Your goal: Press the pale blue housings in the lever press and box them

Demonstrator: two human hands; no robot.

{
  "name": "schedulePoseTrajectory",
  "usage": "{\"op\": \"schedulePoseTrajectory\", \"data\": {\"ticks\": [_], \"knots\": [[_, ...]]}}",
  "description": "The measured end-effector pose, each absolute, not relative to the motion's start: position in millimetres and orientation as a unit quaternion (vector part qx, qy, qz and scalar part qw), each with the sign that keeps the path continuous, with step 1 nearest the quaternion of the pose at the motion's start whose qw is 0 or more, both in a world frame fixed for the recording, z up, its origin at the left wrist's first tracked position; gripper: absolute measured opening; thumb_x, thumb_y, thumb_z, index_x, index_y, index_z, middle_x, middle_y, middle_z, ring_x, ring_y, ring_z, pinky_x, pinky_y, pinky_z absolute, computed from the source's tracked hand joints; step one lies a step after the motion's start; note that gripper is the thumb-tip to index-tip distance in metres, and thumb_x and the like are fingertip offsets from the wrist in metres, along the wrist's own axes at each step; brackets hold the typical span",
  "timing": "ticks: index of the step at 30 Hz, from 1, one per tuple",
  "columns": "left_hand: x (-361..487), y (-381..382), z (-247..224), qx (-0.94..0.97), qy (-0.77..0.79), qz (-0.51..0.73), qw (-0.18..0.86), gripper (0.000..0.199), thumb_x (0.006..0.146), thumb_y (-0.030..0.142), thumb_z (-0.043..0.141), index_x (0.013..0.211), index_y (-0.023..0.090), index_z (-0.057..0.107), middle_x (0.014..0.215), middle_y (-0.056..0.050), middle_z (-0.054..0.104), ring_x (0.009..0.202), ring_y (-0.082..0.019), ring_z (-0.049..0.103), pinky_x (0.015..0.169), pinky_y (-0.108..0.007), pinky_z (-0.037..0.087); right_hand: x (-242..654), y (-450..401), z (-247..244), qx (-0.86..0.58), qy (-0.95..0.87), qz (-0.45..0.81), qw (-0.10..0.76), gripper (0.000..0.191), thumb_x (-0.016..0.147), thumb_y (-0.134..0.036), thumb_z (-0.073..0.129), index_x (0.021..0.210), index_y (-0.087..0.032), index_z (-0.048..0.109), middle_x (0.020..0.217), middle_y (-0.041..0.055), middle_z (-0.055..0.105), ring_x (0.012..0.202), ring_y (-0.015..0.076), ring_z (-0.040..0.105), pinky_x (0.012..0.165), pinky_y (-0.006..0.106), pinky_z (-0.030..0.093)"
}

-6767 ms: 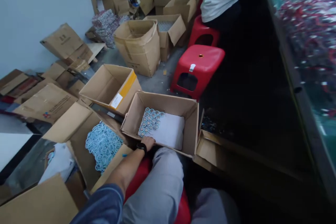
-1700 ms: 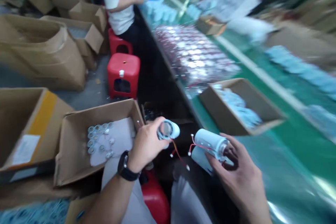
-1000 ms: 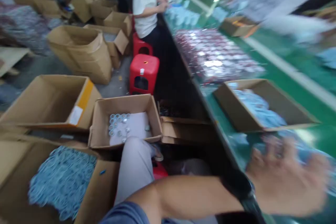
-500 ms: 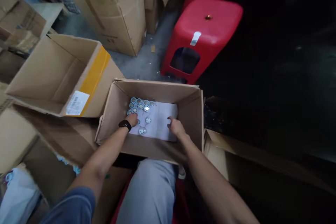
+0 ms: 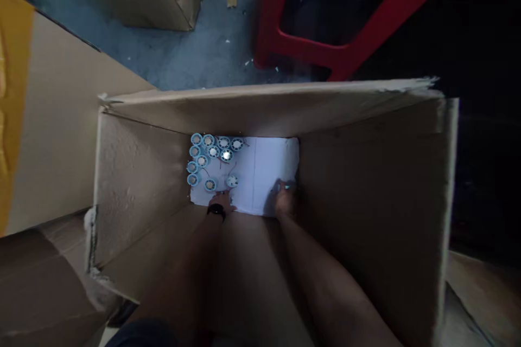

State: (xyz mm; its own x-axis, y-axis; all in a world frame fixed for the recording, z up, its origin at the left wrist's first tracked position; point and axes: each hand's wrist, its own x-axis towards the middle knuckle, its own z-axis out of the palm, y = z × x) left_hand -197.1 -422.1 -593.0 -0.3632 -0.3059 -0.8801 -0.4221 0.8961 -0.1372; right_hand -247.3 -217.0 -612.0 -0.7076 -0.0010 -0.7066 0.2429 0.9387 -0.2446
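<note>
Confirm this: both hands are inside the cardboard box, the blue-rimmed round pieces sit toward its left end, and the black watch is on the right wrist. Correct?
Not quite: the head view shows the black watch on the left wrist. The rest holds: left hand and right hand are inside the cardboard box, blue-rimmed round pieces toward its left end.

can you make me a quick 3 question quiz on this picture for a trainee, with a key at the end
1. Fill in the colour: the stool beyond the open carton is ____.
2. True or false: the left hand is nearer to the blue-ringed round pieces than the right hand is.
3. Seen in the picture, where does most of the bare part of the white sheet lie?
A. Left of the round pieces
B. Right of them
C. Above them

Key: 1. red; 2. true; 3. B
</note>
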Motion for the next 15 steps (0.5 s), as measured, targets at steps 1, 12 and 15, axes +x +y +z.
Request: {"op": "schedulePoseTrajectory", "data": {"ticks": [1, 12, 15], "knots": [[-198, -417, -600, -0.225, 0.822, 0.043, 0.521, 0.056, 0.09, 0.045, 0.064, 0.136, 0.016, 0.049, 0.134, -0.014, 0.056, 0.12, -0.029, 0.057, 0.099, -0.05, 0.048, -247, -220, -613, 0.068, 0.905, -0.152, 0.391, 0.043, 0.098, -0.036, 0.055, 0.135, -0.016, 0.048, 0.133, 0.0123, 0.049, 0.112, 0.0211, 0.056, 0.094, 0.041, 0.053], [-190, -419, -619, -0.194, 0.828, 0.028, 0.525, 0.051, 0.092, 0.04, 0.062, 0.135, 0.016, 0.05, 0.134, -0.014, 0.055, 0.117, -0.028, 0.057, 0.097, -0.049, 0.05, -262, -288, -609, -0.024, 0.82, -0.184, 0.542, 0.055, 0.096, -0.042, 0.057, 0.143, -0.018, 0.041, 0.134, 0.0128, 0.049, 0.114, 0.0234, 0.056, 0.097, 0.045, 0.051], [-188, -434, -613, -0.167, 0.828, 0.089, 0.528, 0.041, 0.093, 0.038, 0.062, 0.128, 0.016, 0.056, 0.132, -0.012, 0.056, 0.116, -0.026, 0.058, 0.098, -0.049, 0.05, -264, -278, -605, -0.011, 0.797, -0.182, 0.576, 0.05, 0.097, -0.042, 0.056, 0.138, -0.016, 0.046, 0.13, 0.0122, 0.052, 0.113, 0.0224, 0.056, 0.097, 0.044, 0.051]]}}
